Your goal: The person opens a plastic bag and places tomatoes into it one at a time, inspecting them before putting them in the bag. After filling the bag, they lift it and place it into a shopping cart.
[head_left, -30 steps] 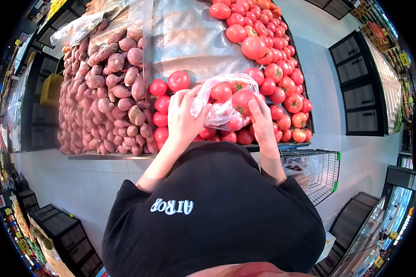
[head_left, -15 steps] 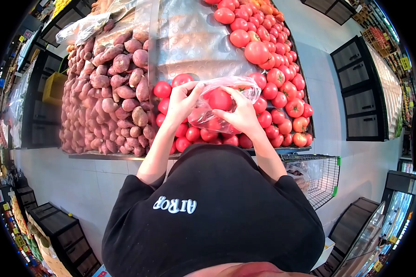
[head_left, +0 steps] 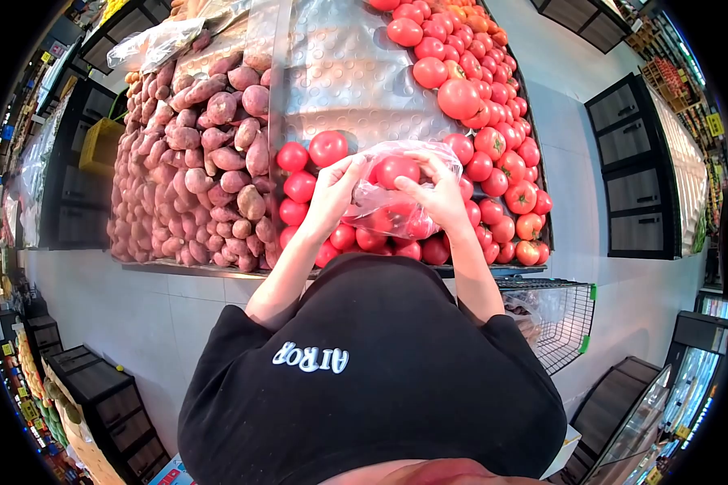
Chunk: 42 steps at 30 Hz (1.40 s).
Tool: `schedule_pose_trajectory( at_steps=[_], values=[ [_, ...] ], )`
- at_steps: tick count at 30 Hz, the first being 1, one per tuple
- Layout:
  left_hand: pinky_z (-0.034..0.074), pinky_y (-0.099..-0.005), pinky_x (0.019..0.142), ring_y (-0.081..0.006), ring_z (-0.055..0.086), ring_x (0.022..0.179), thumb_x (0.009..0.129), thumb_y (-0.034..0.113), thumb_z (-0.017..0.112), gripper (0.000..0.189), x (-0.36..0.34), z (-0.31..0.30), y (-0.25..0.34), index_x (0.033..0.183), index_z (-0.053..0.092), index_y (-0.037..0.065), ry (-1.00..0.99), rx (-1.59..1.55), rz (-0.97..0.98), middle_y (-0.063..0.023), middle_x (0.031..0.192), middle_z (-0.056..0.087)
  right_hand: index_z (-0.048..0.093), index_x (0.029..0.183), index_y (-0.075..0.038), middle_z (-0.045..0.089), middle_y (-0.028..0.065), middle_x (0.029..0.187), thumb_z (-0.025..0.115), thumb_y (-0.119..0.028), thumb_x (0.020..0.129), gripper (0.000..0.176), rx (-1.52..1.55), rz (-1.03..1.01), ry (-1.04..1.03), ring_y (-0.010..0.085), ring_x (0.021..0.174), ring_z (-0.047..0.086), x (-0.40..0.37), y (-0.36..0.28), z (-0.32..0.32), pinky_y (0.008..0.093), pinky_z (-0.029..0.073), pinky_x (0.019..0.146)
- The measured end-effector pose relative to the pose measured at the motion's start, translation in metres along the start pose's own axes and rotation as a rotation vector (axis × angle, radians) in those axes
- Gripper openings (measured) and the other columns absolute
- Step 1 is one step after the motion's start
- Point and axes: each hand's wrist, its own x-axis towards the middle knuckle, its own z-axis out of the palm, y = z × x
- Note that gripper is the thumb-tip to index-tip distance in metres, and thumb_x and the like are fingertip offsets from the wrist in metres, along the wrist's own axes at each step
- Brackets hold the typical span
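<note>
Left grip: on my head feed I read the left hand (head_left: 336,190) as thumb and fingers pinching the left edge of a clear plastic bag (head_left: 370,198).
Right grip: I see the right hand (head_left: 441,194) curved about the bag's right side, thumb against or just beside a red tomato (head_left: 396,170); I cannot tell whether it pinches fruit, film or both.
Tomato position: at the bag's mouth, between both hands.
Lower bag: more red shows through the film; I cannot count it.
Loose tomatoes (head_left: 299,187): a short line left of the bag, others along the near edge beneath it.
Tomato pile (head_left: 493,144): right of the bag, running toward the far end.
Grey mat (head_left: 340,89): dimpled, beyond the bag.
Sweet potatoes (head_left: 196,179): heaped at left, crumpled clear plastic (head_left: 154,48) at their far end.
Desk (head_left: 210,272): carries all this produce; black shirt (head_left: 364,380) at its near edge.
Wire basket (head_left: 570,323): beside the right sleeve, bagged contents partly hidden.
</note>
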Motion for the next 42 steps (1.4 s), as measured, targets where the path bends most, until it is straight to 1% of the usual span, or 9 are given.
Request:
schedule_pose_trajectory(
  at_steps=[6, 8, 16, 19, 20, 23, 26, 34, 42],
  values=[
    [0.046, -0.0186, 0.070, 0.0001, 0.056, 0.082, 0.111, 0.026, 0.054, 0.032, 0.009, 0.001, -0.002, 0.124, 0.070, 0.001, -0.013, 0.103, 0.110, 0.0059, 0.098, 0.068, 0.065, 0.127, -0.002, 0.070, 0.0184, 0.124, 0.077, -0.018, 0.088, 0.044, -0.421, -0.049, -0.039, 0.0349, 0.113, 0.069, 0.002, -0.006, 0.035, 0.0418, 0.055, 0.096],
    [0.044, -0.0185, 0.066, 0.0003, 0.055, 0.078, 0.111, 0.026, 0.053, 0.032, 0.009, -0.002, -0.003, 0.123, 0.070, 0.002, 0.015, 0.051, 0.081, 0.0068, 0.093, 0.066, 0.065, 0.128, -0.003, 0.071, 0.0157, 0.118, 0.073, -0.007, 0.090, 0.039, -0.389, -0.165, -0.036, 0.0270, 0.095, 0.072, 0.000, 0.015, 0.037, 0.0374, 0.057, 0.086],
    [0.046, -0.0209, 0.060, -0.0024, 0.055, 0.066, 0.109, 0.024, 0.055, 0.028, -0.006, -0.037, -0.027, 0.113, 0.070, 0.000, 0.064, 0.184, -0.018, 0.0048, 0.080, 0.061, 0.070, 0.113, 0.000, 0.072, 0.0151, 0.110, 0.071, -0.007, 0.092, 0.022, -0.459, -0.279, -0.025, 0.0303, 0.098, 0.073, -0.027, -0.006, 0.017, 0.0371, 0.057, 0.086],
    [0.052, -0.0250, 0.068, -0.0077, 0.062, 0.074, 0.106, 0.020, 0.060, 0.025, -0.008, -0.058, -0.038, 0.115, 0.070, -0.002, 0.157, 0.419, 0.025, 0.0007, 0.082, 0.066, 0.071, 0.109, 0.001, 0.074, 0.0144, 0.107, 0.071, -0.004, 0.091, 0.018, -0.374, -0.280, 0.034, 0.0269, 0.095, 0.073, -0.040, -0.010, 0.009, 0.0343, 0.057, 0.085],
    [0.056, -0.0297, 0.076, -0.0154, 0.069, 0.081, 0.101, 0.016, 0.066, 0.022, -0.005, -0.069, -0.040, 0.115, 0.071, -0.001, 0.228, 0.601, 0.233, -0.0068, 0.089, 0.071, 0.072, 0.108, 0.001, 0.074, 0.0143, 0.106, 0.071, -0.003, 0.091, 0.017, -0.369, -0.292, 0.053, 0.0262, 0.095, 0.073, -0.044, -0.012, 0.006, 0.0340, 0.057, 0.085],
    [0.051, -0.0416, 0.098, -0.0310, 0.061, 0.117, 0.088, 0.015, 0.075, 0.043, -0.004, -0.095, -0.019, 0.129, 0.065, 0.006, 0.442, 1.461, 0.547, -0.0124, 0.127, 0.063, 0.073, 0.106, 0.002, 0.075, 0.0130, 0.103, 0.070, 0.000, 0.092, 0.014, -0.349, -0.261, 0.087, 0.0225, 0.095, 0.073, -0.053, -0.017, 0.001, 0.0321, 0.056, 0.085],
    [0.049, -0.0429, 0.098, -0.0322, 0.055, 0.123, 0.084, 0.022, 0.076, 0.058, 0.015, -0.117, -0.025, 0.138, 0.058, 0.007, 0.413, 1.672, 0.368, -0.0123, 0.135, 0.058, 0.073, 0.106, 0.002, 0.075, 0.0117, 0.102, 0.068, 0.001, 0.094, 0.013, -0.321, -0.213, 0.062, 0.0199, 0.097, 0.072, -0.058, -0.016, 0.002, 0.0302, 0.055, 0.087],
    [0.050, -0.0473, 0.101, -0.0358, 0.056, 0.123, 0.076, 0.013, 0.072, 0.070, 0.050, -0.118, -0.045, 0.143, 0.052, 0.008, 0.337, 1.891, 0.233, -0.0169, 0.134, 0.057, 0.072, 0.109, 0.002, 0.074, 0.0121, 0.102, 0.070, -0.001, 0.093, 0.016, -0.303, -0.239, -0.031, 0.0201, 0.092, 0.072, -0.060, -0.015, 0.011, 0.0303, 0.056, 0.082],
    [0.047, -0.0438, 0.108, -0.0363, 0.059, 0.123, 0.089, 0.020, 0.076, 0.065, 0.026, -0.095, 0.008, 0.145, 0.049, 0.003, 0.414, 1.302, 0.306, -0.0212, 0.136, 0.058, 0.074, 0.104, 0.002, 0.076, 0.0118, 0.099, 0.069, 0.001, 0.093, 0.012, -0.294, -0.229, 0.047, 0.0213, 0.093, 0.073, -0.067, -0.029, 0.006, 0.0311, 0.055, 0.084]
  ],
)
